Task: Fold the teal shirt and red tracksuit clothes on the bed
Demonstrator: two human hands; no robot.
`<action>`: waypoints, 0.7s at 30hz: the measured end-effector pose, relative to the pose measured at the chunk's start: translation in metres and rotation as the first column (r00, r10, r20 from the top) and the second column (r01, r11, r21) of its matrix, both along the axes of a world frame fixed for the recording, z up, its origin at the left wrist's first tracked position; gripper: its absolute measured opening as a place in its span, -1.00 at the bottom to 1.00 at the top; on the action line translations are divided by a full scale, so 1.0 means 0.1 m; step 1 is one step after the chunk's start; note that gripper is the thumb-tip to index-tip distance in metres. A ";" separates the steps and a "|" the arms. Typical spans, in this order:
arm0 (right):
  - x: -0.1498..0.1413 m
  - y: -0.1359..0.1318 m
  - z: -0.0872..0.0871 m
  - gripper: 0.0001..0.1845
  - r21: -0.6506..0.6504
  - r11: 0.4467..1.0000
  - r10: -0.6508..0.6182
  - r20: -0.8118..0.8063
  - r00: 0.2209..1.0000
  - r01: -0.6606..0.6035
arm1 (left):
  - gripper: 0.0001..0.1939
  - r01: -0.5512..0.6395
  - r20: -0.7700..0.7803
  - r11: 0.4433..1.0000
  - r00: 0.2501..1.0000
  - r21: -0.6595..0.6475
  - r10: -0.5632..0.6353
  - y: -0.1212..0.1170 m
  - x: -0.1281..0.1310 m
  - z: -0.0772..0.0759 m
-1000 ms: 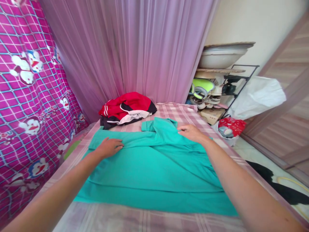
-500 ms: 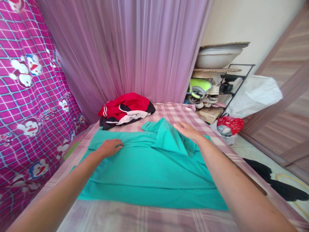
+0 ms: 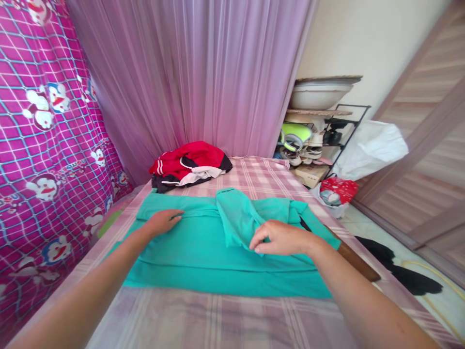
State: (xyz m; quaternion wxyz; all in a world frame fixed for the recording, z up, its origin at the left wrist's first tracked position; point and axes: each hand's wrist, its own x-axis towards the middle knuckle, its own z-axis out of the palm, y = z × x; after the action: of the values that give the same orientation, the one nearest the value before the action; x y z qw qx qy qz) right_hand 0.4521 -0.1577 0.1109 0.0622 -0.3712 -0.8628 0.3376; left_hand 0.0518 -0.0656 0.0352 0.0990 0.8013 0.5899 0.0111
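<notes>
A turquoise shirt lies spread across the bed, its long side running left to right. One sleeve is turned inward over the body, its upper end bunched near the far edge. My left hand rests flat on the left part of the shirt, fingers stretched out on the cloth. At the lower end of the sleeve, my right hand is closed, with curled fingers pinching the fabric. The fingertips are partly hidden against the cloth.
A red, black and white garment lies heaped beyond the shirt on the checked bedsheet. Purple curtains hang behind. A shoe rack and a red bag stand on the right. Brown wood shows at the bed's right side.
My right hand has come from the far edge toward me and slightly left, folding the sleeve inward over the shirt. My left hand has stayed on the left part.
</notes>
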 end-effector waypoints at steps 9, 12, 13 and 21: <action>0.11 0.53 -0.22 -0.47 0.099 0.745 -0.655 -0.074 0.752 0.659 | -0.40 0.053 0.008 0.997 0.999 0.058 -0.054 -0.13 0.49 0.33; -0.06 0.47 -0.28 -0.57 -0.020 0.861 -0.504 -0.180 0.845 0.509 | -0.38 0.042 0.052 0.997 0.998 0.065 -0.045 -0.18 0.57 0.41; -0.13 0.39 -0.27 -0.58 -0.022 0.889 -0.451 -0.222 0.865 0.458 | -0.37 0.029 0.075 0.997 0.997 0.072 -0.034 -0.19 0.58 0.42; -0.34 -0.23 0.02 -0.66 -0.396 0.874 0.249 -0.131 0.960 -0.281 | -0.33 -0.075 0.174 0.991 0.983 0.109 0.056 -0.21 0.63 0.41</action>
State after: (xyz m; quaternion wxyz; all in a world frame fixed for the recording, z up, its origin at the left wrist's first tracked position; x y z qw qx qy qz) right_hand 0.4180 -0.1807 0.1124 -0.0314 -0.2410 -0.8120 0.5306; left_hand 0.1146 -0.0862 0.0766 0.1024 0.7819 0.6038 0.1167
